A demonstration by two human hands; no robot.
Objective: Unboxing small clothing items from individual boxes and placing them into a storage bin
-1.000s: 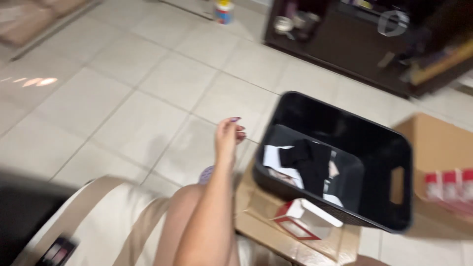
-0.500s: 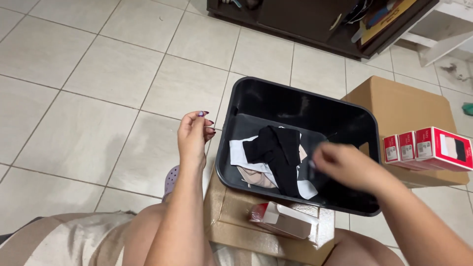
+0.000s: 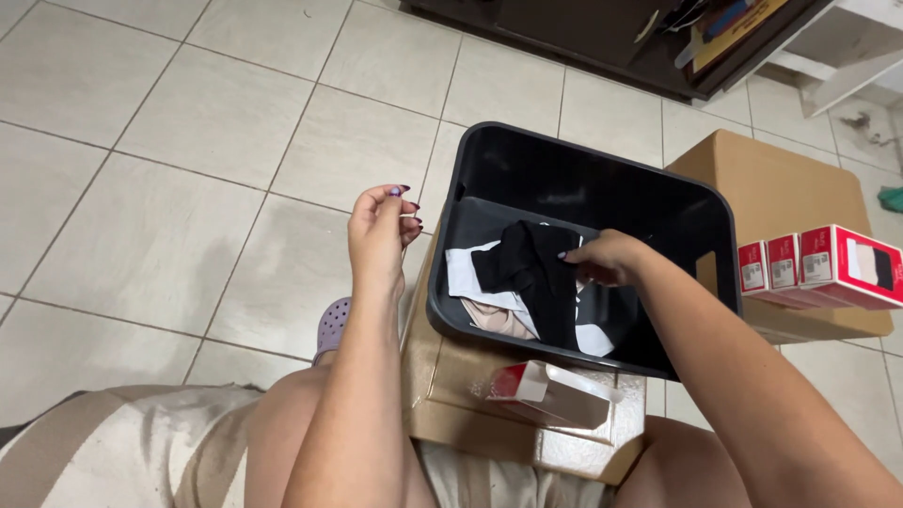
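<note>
head view is showing the right hand (image 3: 607, 259) reaching into the black bin (image 3: 489, 165), fingers pinching together on a black garment (image 3: 527, 273) lying over white cloth (image 3: 466, 273); the left hand (image 3: 378, 235) is hovering just beside the bin's rim, fingertips curling together, holding nothing. the bin is resting on a cardboard box (image 3: 442, 404); red cartons (image 3: 828, 268) are sitting on another box (image 3: 781, 183).

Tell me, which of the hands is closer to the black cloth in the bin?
The right. The right hand is inside the black bin, fingers touching the black cloth. The left hand is raised outside the bin's left rim, apart from the cloth.
</note>
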